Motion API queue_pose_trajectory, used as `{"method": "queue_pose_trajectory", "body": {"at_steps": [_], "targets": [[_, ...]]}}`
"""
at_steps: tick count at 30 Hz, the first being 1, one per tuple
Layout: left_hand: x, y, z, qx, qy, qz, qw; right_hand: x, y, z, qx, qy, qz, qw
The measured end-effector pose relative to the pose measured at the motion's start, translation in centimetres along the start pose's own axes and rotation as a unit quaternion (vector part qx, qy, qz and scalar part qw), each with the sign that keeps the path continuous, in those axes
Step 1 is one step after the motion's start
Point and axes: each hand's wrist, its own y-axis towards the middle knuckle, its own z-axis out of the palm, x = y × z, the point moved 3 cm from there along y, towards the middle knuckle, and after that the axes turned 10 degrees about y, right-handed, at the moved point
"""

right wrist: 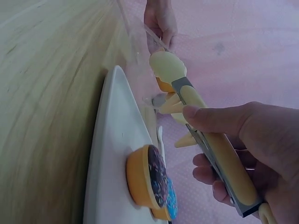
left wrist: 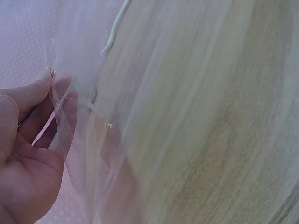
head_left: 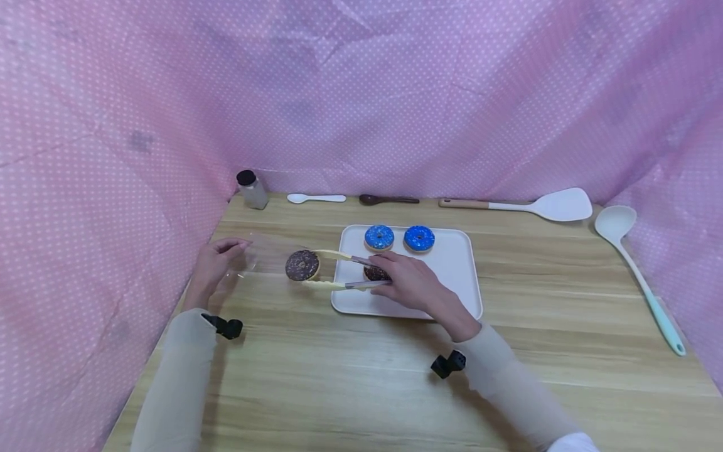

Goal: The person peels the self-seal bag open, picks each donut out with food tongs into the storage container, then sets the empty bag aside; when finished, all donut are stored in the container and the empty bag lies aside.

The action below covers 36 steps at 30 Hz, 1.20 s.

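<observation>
My right hand [head_left: 409, 279] grips yellow tongs [head_left: 339, 270] that clamp a chocolate sprinkled donut [head_left: 302, 265] just left of the white tray [head_left: 457, 276]. On the tray lie two blue donuts [head_left: 379, 237] [head_left: 419, 238] and another chocolate donut [head_left: 374, 274], half hidden behind my right fingers. My left hand [head_left: 217, 260] pinches the edge of a clear plastic bag [head_left: 265, 254], whose mouth faces the held donut. The left wrist view shows the left hand [left wrist: 28, 140] pinching the bag's film [left wrist: 93, 121]. In the right wrist view, the right hand [right wrist: 247, 140] grips the tongs [right wrist: 205, 135] over the tray [right wrist: 112, 154].
A black-capped shaker jar [head_left: 251, 189], a white spoon [head_left: 316, 198], a dark spoon [head_left: 388, 199] and a white spatula [head_left: 531, 205] line the table's back edge. A long ladle [head_left: 638, 270] lies at the right. Pink dotted cloth walls in three sides.
</observation>
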Motion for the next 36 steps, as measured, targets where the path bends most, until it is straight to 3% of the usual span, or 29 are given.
{"method": "queue_pose_trajectory", "body": {"at_steps": [11, 20, 36], "targets": [[-0.2, 0.0, 0.0, -0.005, 0.005, 0.024, 0.9997, -3.1, -2.9, -2.2, -0.029, 0.013, 0.03, 0.999], [0.0, 0.4, -0.1, -0.014, 0.012, 0.015, 0.9997, -5.4, -5.5, -3.4, -0.049, 0.028, 0.036, 0.998], [0.2, 0.5, -0.4, -0.033, 0.002, 0.019, 0.9993, -9.9, -10.9, -5.7, -0.064, 0.04, 0.116, 0.99]]}}
